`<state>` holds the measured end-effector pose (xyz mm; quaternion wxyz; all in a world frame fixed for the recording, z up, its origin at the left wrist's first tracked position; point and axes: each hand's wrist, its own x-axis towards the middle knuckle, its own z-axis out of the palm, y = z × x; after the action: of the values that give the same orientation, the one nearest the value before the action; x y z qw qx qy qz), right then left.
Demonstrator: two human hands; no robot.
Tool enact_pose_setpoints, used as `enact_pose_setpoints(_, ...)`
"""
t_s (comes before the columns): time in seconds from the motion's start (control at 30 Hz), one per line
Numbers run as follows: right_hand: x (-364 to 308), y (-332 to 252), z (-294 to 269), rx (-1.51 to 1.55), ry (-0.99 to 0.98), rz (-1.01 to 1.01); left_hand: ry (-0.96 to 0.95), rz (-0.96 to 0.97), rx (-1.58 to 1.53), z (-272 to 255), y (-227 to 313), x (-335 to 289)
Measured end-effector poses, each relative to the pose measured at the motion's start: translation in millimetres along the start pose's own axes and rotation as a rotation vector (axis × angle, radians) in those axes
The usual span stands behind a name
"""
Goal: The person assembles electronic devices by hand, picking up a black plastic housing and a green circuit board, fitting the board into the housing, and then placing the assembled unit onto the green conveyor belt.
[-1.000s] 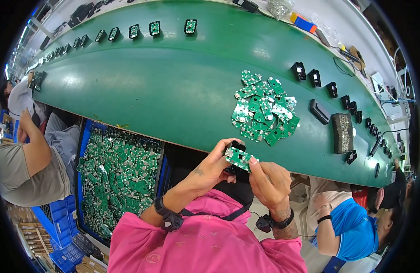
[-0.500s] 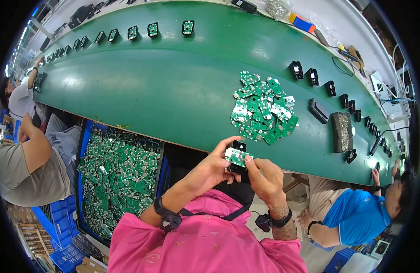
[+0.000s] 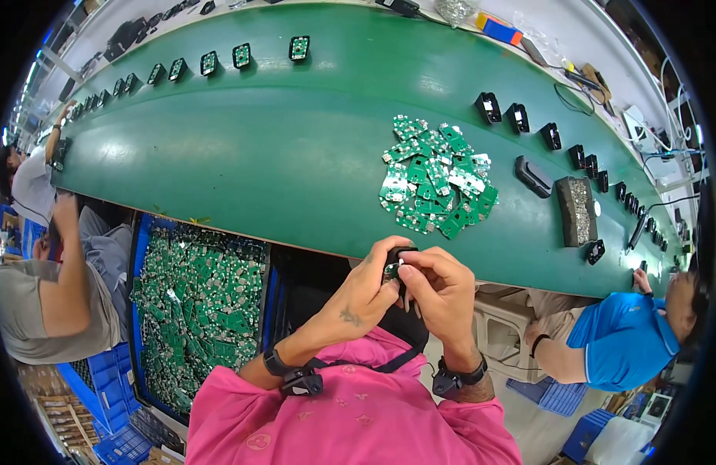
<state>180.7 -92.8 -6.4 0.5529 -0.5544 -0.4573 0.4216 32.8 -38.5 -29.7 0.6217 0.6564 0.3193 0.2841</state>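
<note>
a small black housing (image 3: pixel 399 256) with a green circuit board (image 3: pixel 390 271) tucked against it sits pinched between both hands, just off the near edge of the green belt (image 3: pixel 280 155), over the person's pink shirt (image 3: pixel 350 418). the left hand (image 3: pixel 366 291) wraps it from the left, thumb and fingers closed on the part; the right hand (image 3: pixel 439 287) closes on it from the right, fingertips pressing at the board's edge. each wrist wears a black band. on the belt, just beyond the hands, lies a loose heap of green boards (image 3: pixel 435 178). black housings (image 3: pixel 521 116) stand in a row toward the belt's right end, near a dark flat block (image 3: pixel 576 209). left of the person, below the belt's near edge, a blue crate (image 3: pixel 141 256) holds many more green boards.
</note>
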Motion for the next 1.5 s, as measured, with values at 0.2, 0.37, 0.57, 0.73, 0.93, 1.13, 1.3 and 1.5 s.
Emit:
enact_pose_setpoints(0.2, -3, 8, -1, 0.010, 0.008, -0.041, -0.095, -0.159, -0.140, 0, 11, 0)
enact_pose_setpoints(0.37, -13, 10, 6, 0.012, 0.072, -0.118, 0.014, -0.017, -0.114, 1, 14, -2)
enact_pose_setpoints(0.57, -12, -21, -2, -0.521, 0.056, -0.359, 0.018, 0.073, -0.019, -3, 26, -8)
enact_pose_setpoints(0.73, -8, -39, -12, -0.518, -0.123, -0.295, -0.047, 0.186, 0.093, -9, 33, -9)
enact_pose_setpoints(0.93, -3, -47, -23, -0.501, -0.250, -0.230, -0.113, 0.130, 0.193, -11, 42, -11)
enact_pose_setpoints(1.13, -3, -44, -19, -0.550, -0.183, -0.268, -0.107, 0.158, 0.230, -8, 41, -10)
enact_pose_setpoints(1.3, -5, -32, -17, -0.561, -0.099, -0.265, -0.031, 0.249, 0.395, 1, 24, -1)
enact_pose_setpoints(1.5, -11, -11, -22, -0.274, 0.056, 0.035, -0.124, -0.024, -0.247, 4, 9, 1)
